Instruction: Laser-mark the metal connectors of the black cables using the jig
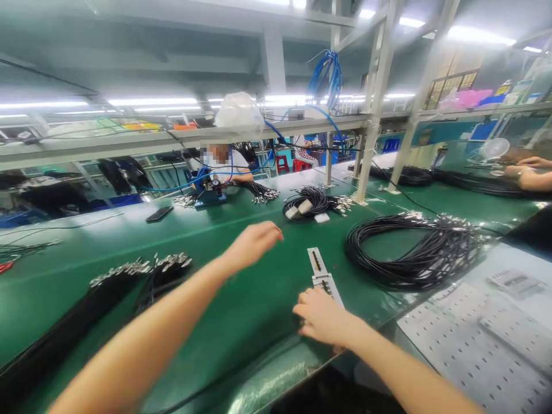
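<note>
Fingers of the right hand (321,316) curl over the near end of the jig (318,261), hiding part of it; whether they grip it or something on it, I cannot tell. With the right hand as the clock's centre, the jig's bare far end points to twelve on the green bench (259,305). At eight, a blurred dark cable (194,395) lies near the bench edge. Between three and four is a perforated plate (452,339). At ten, the left hand (254,244) is raised over the bench, fingers loosely bent; I cannot tell if it holds anything. Toward nine lie black bundles (75,313) with metal ends; at two sits a large coil (383,270) of black cables. Farther out, at twelve, is a smaller coil (313,198) with white tags (305,206) on and beside it. A phone (159,214) lies at ten. Between ten and eleven, a co-worker (241,174) sits behind a press (211,190). Another person's hands (532,174) are far off at two, near a fan (495,148). Blue tubing (331,75) hangs high at twelve.
</note>
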Available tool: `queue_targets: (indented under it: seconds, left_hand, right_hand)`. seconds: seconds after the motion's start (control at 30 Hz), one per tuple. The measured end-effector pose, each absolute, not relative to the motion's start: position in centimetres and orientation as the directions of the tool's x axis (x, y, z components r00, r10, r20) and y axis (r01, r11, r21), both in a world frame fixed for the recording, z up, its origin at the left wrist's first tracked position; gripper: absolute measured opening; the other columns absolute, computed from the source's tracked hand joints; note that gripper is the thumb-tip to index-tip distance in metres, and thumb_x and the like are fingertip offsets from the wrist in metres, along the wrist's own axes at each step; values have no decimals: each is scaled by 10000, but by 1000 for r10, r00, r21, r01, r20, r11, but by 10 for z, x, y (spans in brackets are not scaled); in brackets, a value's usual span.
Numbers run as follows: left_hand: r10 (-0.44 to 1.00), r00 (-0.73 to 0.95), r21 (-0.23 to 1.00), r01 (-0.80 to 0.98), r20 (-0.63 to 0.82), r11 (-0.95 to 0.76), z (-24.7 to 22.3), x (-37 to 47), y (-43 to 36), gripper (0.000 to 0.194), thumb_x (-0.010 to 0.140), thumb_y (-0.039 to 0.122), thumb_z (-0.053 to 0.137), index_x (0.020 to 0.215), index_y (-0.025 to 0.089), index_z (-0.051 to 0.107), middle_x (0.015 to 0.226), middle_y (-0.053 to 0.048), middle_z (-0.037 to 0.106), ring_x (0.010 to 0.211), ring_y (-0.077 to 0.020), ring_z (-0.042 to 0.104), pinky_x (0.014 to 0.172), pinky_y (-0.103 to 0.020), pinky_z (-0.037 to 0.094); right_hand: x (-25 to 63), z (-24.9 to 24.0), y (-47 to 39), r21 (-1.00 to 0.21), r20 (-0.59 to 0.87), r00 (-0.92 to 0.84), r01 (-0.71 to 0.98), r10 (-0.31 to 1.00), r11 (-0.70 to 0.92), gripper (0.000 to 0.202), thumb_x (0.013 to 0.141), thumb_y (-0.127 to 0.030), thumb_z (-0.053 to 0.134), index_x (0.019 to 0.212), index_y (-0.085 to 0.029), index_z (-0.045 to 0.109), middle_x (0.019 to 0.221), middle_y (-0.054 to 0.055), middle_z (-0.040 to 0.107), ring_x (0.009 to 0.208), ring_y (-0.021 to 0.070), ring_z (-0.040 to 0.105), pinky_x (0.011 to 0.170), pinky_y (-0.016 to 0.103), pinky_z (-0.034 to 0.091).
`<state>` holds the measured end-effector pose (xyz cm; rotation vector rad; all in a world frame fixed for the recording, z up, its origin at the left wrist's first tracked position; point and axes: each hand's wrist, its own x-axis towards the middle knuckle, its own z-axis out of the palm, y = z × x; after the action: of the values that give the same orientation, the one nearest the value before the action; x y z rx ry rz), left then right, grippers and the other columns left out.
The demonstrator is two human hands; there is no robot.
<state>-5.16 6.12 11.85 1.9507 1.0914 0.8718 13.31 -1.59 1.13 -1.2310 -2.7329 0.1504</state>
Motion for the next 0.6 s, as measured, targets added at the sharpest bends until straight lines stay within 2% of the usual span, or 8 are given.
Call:
queue_targets:
  seconds: [0.07,0.13,0.2,0.27,0.3,0.37,0.5,0.6]
  left_hand:
    - [817,565,834,394,113,-388,84,-33,57,307,882,375,439,777,117,568,574,46,442,522,-75,422,508,-201,370]
    - [741,669,830,382,56,-407,51,-12,48,343,899,381,355,747,134,537,558,51,398,521,-72,362,504,-198,317]
    - [708,705,804,395,44,-444,29,3,38,331,903,372,324,751,146,512,622,37,440,582,-86,382,546,-207,320]
    - [698,715,761,438,27,-478,20,10,30,312,901,359,319,749,156,500,665,23,473,618,-99,399,572,-213,324]
    - [698,716,743,458,16,-488,20,11,28,305,900,354,317,751,160,499,674,19,484,623,-103,405,578,-215,324]
    - [711,703,711,502,-3,-492,22,11,26,298,900,349,313,759,166,502,676,14,501,620,-110,418,584,-220,327]
    - [716,698,688,527,-14,-500,25,7,29,293,899,354,323,776,170,515,698,7,531,631,-118,450,600,-223,335]
    - [673,739,761,444,-14,-472,21,6,32,325,908,372,304,774,162,512,645,19,490,580,-101,422,566,-213,330]
  right_hand:
    - [167,20,-18,-384,229,-533,719,814,579,274,728,-340,635,953,-185,614,1007,83,605,980,236,540,854,379,430]
    - [200,28,-21,-646,358,-257,626,898,437,246,759,-343,593,955,-196,601,1006,74,609,976,217,547,883,381,426]
    - [223,33,-21,-847,421,90,395,902,356,213,806,-359,528,937,-200,585,985,72,617,970,209,564,902,397,427]
    - [233,32,-18,-918,396,308,121,865,377,244,829,-388,491,971,-206,570,1022,77,620,998,211,571,932,417,415]
    - [232,30,-15,-919,378,335,25,863,393,269,836,-401,480,999,-206,569,1055,81,618,1022,213,567,952,425,402]
    - [223,25,-10,-921,359,258,-54,897,385,326,848,-432,461,1043,-200,583,1105,85,614,1055,217,554,981,433,379]
    - [195,20,1,-946,322,97,60,942,317,364,876,-454,428,1032,-195,631,1126,61,620,1091,206,531,1012,405,356]
    - [180,18,8,-972,206,-16,109,978,207,393,868,-486,427,1027,-195,638,1106,57,632,1074,213,547,970,387,404]
